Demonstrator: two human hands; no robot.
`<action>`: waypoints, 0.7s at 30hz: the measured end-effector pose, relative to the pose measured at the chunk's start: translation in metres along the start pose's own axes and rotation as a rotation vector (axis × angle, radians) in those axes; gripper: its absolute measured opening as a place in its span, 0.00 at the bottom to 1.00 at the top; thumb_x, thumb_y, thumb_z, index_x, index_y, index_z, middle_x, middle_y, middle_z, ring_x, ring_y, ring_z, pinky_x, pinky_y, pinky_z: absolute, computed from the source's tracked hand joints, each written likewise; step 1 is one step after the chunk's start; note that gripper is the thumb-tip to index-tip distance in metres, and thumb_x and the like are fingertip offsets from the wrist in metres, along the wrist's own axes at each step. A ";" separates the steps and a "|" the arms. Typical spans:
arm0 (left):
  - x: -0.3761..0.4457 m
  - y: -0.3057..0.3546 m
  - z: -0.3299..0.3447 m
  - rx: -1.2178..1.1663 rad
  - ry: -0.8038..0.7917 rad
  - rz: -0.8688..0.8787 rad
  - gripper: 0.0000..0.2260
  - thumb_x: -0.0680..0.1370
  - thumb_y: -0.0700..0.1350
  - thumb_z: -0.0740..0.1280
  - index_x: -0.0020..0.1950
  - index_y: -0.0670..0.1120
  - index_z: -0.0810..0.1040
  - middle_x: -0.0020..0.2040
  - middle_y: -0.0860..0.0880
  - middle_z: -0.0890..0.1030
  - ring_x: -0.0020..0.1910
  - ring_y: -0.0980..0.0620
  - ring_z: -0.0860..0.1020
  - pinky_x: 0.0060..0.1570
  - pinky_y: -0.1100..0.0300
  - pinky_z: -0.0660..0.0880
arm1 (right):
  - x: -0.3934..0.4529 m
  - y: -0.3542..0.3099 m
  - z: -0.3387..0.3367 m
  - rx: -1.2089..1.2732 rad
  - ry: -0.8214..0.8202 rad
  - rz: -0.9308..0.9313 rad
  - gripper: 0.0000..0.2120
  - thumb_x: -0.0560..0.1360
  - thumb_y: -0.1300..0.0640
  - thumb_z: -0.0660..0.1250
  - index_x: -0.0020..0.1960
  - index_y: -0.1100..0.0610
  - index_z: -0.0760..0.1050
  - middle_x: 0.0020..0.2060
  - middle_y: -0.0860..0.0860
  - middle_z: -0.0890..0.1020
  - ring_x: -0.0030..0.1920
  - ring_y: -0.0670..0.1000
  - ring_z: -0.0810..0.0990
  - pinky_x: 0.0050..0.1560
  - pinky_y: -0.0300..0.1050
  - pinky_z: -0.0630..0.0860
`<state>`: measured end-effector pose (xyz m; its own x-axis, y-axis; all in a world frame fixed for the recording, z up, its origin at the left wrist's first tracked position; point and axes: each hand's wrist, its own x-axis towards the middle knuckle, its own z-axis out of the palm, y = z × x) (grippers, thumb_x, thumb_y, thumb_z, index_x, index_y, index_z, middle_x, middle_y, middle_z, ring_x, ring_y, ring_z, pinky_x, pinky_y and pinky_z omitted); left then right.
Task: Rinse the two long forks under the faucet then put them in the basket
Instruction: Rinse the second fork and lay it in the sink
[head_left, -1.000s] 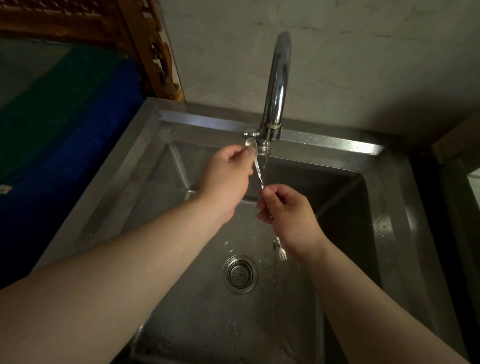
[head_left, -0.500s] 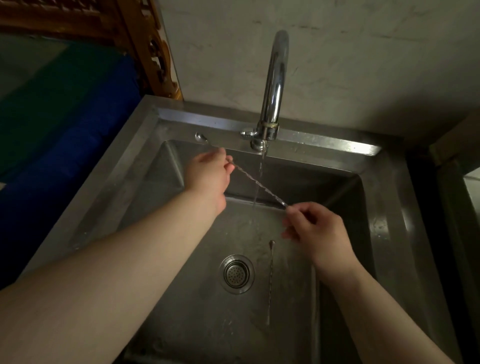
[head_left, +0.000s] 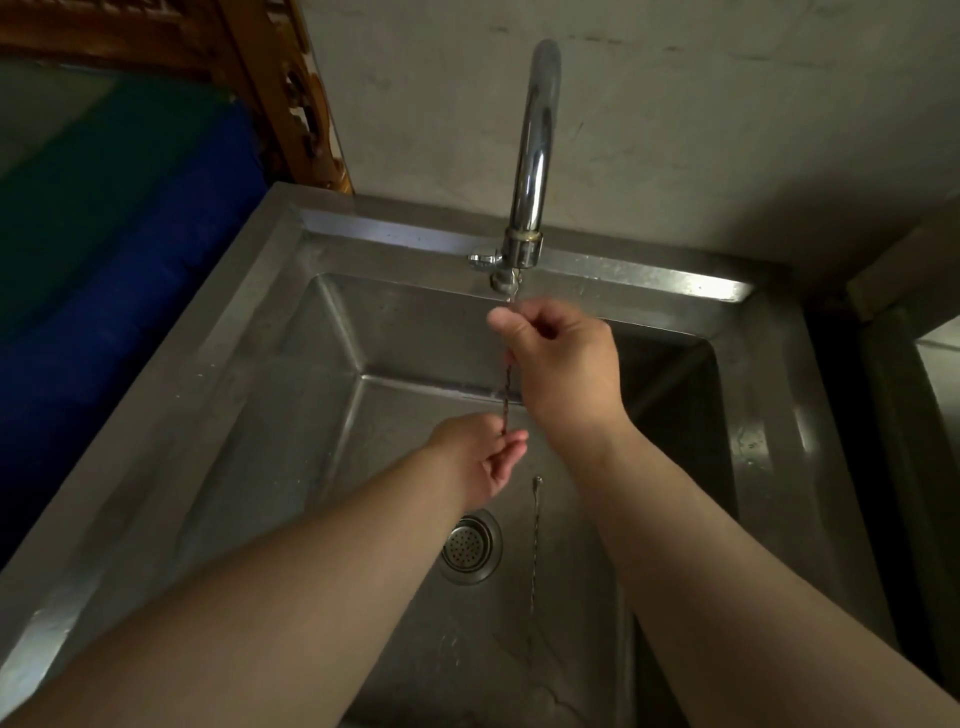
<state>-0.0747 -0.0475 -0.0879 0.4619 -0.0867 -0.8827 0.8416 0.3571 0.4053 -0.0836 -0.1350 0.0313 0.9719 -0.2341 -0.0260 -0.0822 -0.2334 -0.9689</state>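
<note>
1. One twisted long fork (head_left: 506, 395) is held nearly upright under the faucet (head_left: 532, 156), above the sink (head_left: 249, 364).
2. Its lower end is pinched by the fingers of the left hand (head_left: 480, 457).
3. Its upper end is gripped by the closed fingers of the right hand (head_left: 566, 364), just below the spout.
4. A second long fork (head_left: 535, 545) is seen lying on the sink floor, beside the drain (head_left: 470, 545).
</note>
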 end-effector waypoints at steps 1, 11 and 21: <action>0.003 -0.002 0.002 0.017 0.000 -0.004 0.12 0.80 0.40 0.61 0.63 0.44 0.75 0.24 0.46 0.81 0.21 0.55 0.79 0.18 0.67 0.69 | -0.001 0.001 -0.001 -0.008 -0.003 -0.008 0.09 0.75 0.53 0.72 0.39 0.56 0.81 0.29 0.50 0.78 0.28 0.43 0.72 0.28 0.33 0.71; -0.006 0.011 0.022 -0.020 -0.065 0.083 0.17 0.79 0.36 0.56 0.68 0.40 0.67 0.29 0.40 0.82 0.27 0.57 0.82 0.17 0.69 0.66 | -0.018 -0.009 -0.015 0.000 -0.010 -0.048 0.04 0.75 0.53 0.72 0.43 0.53 0.83 0.37 0.49 0.84 0.40 0.48 0.83 0.45 0.45 0.80; -0.007 0.036 0.003 -0.073 -0.029 0.245 0.05 0.79 0.37 0.64 0.44 0.44 0.76 0.34 0.47 0.80 0.21 0.59 0.78 0.16 0.71 0.66 | -0.115 0.057 -0.039 -0.230 0.191 0.269 0.11 0.77 0.59 0.68 0.44 0.42 0.77 0.43 0.46 0.84 0.44 0.46 0.82 0.51 0.48 0.79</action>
<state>-0.0467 -0.0365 -0.0661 0.6583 -0.0151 -0.7526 0.6814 0.4368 0.5873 -0.2090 -0.1576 -0.0110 0.8523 -0.4817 -0.2037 -0.3961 -0.3401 -0.8529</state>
